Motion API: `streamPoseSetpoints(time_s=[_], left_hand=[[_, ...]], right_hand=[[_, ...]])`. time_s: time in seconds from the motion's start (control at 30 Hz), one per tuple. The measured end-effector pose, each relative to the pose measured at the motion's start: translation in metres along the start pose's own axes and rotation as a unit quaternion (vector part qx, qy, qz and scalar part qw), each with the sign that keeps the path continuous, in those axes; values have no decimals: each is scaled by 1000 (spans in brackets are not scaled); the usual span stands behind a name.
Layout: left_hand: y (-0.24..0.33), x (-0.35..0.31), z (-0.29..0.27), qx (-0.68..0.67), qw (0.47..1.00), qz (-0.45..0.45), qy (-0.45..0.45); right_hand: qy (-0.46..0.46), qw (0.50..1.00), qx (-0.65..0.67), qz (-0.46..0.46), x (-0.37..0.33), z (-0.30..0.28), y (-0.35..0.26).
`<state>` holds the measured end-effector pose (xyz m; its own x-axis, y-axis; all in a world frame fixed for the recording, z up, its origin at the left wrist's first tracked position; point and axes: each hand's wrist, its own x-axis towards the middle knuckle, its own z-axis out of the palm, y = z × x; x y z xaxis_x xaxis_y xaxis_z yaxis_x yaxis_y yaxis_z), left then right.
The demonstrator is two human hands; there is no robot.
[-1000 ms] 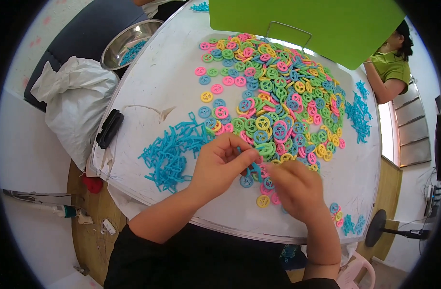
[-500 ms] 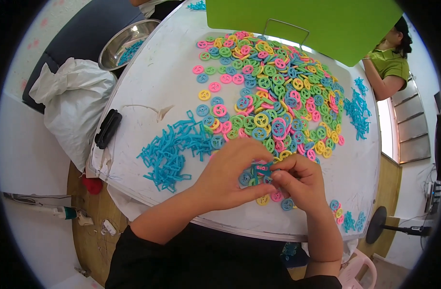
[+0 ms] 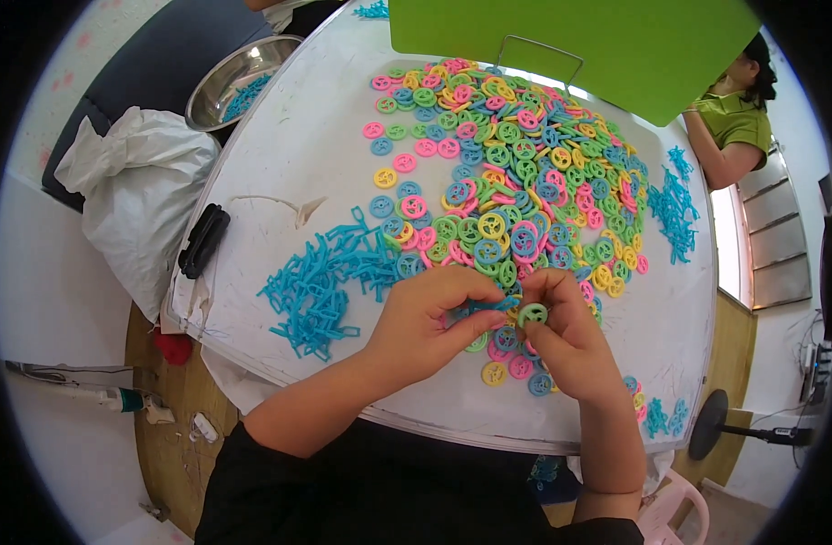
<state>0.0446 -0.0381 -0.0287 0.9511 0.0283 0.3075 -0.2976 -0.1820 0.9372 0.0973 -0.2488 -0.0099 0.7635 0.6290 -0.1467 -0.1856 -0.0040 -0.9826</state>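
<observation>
My left hand (image 3: 425,322) pinches a small teal plastic piece (image 3: 497,305) between thumb and fingers, above the near edge of the wheel pile. Just to its right, my right hand (image 3: 575,341) grips a light green toy wheel (image 3: 532,314) by its rim. The wheel and the teal piece are close together; my fingers partly cover both. Beyond my hands spreads a large heap of pink, yellow, green and blue wheels (image 3: 525,163). Left of my left hand lies a heap of teal plastic pieces (image 3: 311,295), slender with a loop at one end.
A green board (image 3: 561,45) with a wire handle stands at the far side of the white table (image 3: 280,182). A black case (image 3: 204,241) rests near the left edge, beside a white sack (image 3: 143,200) and metal bowl (image 3: 207,100). Another person (image 3: 738,127) sits at right.
My right hand has drawn slightly away from the teal piece and now has a green wheel in its fingers. My left hand has tilted a little, keeping hold of the teal piece.
</observation>
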Motion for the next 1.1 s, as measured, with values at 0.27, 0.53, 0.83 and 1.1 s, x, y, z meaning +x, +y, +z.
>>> streamPoseSetpoints(time_s=[0.27,0.53,0.83,1.1], left_hand=[[-1,-1,-2,17,1000,-2,-23],[2,0,0,38,998,33,-24],[4,-2,3,172,976,127,32],[10,-3,4,254,946,200,22]], right_hand=[[69,996,53,6,6,-2,-4],[44,983,175,15,7,3,-1],[114,980,161,22,5,15,5],[85,995,42,7,3,5,-5]])
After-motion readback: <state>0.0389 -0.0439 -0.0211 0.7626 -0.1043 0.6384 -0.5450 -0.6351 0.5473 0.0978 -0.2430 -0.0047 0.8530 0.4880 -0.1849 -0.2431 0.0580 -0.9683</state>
